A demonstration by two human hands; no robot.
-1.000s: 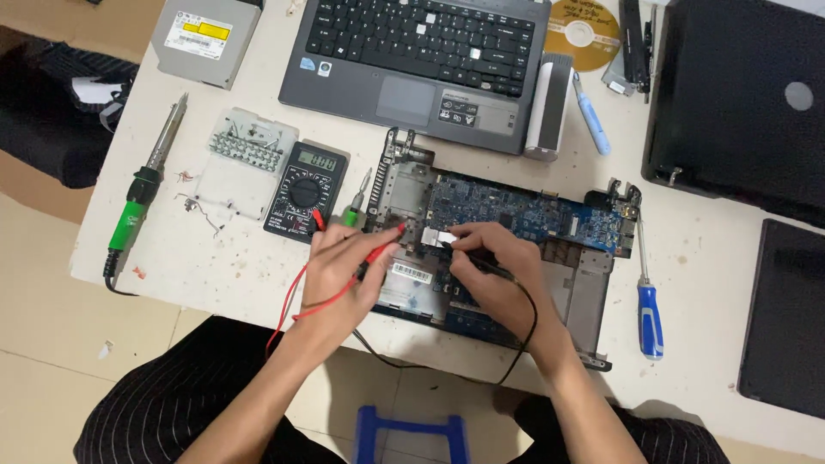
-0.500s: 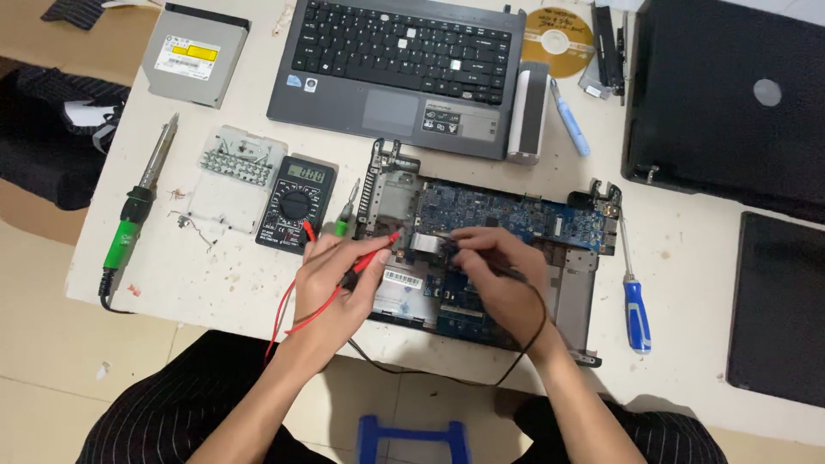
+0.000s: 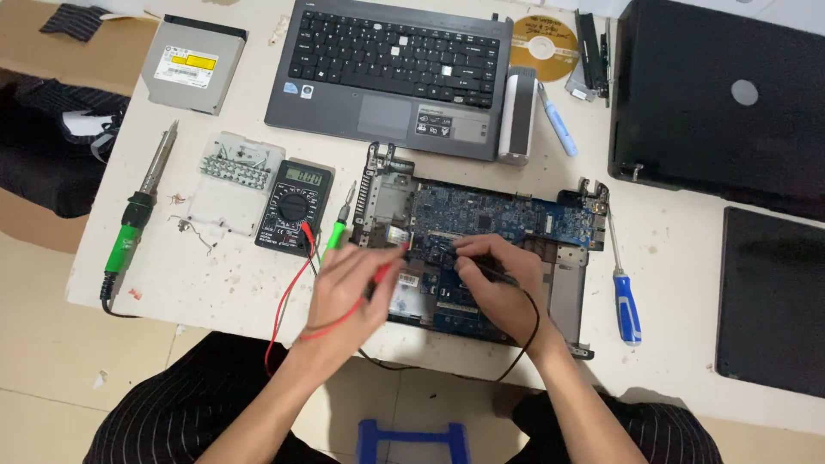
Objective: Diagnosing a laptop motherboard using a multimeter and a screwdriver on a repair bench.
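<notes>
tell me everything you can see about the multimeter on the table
The multimeter is a small black rectangular handheld unit, plastic by the look of it, lying flat and face up on the white table, left of the open laptop board and against a clear parts box. It has a grey display at the top, lit with digits, a round selector dial in the middle and jacks at the bottom edge. A red lead and a black lead are plugged in there and run toward the hands.

Multimeter [image 3: 294, 206] left of motherboard [image 3: 498, 219]
</notes>
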